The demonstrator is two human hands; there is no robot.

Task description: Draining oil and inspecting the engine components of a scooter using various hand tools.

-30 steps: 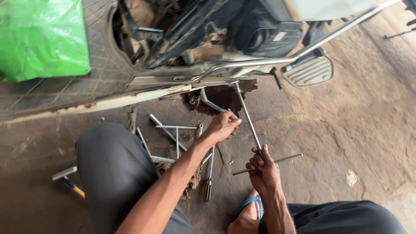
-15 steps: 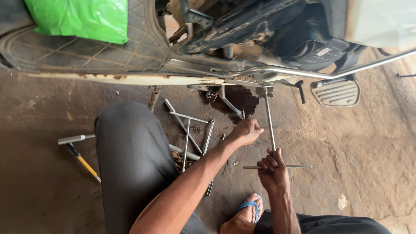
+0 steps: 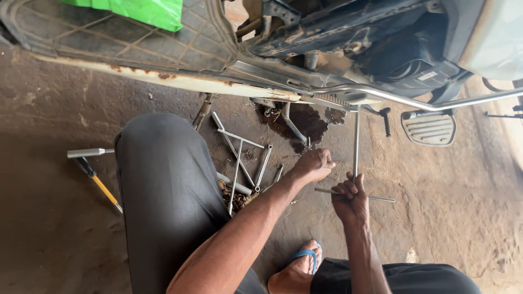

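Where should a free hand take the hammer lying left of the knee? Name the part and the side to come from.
Probably the yellow handle of the hammer, near its middle, coming from above. It lies flat on the concrete floor, bare on both sides, slanting away from the metal head. Approach from the left: the dark-trousered knee crowds the right side.

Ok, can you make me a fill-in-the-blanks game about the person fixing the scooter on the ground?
1. The right hand grips a long metal T-shaped ____.
2. The plastic bag on the scooter's footboard is bright ____.
3. The hammer lying on the concrete floor has a ____ handle.
4. The bare foot wears a ____ flip-flop.

Missing words: wrench; green; yellow; blue
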